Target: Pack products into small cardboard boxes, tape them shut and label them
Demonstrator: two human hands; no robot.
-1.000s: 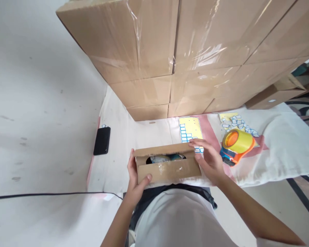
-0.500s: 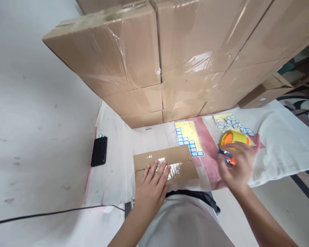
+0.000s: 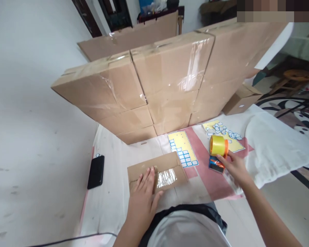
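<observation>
The box [image 3: 161, 163] is shut now — my left fingers [image 3: 150, 175] lie slightly spread on it, my right fingers [image 3: 225, 163] now pinching the tape dispenser [image 3: 218, 147]

Matt cardboard box [image 3: 163, 163], glossy clear tape [image 3: 166, 177]

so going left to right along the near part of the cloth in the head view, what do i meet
Black phone → small cardboard box with the left hand laid on it → yellow sheet with blue-edged labels → tape dispenser → right hand, on the dispenser's right side.
</observation>
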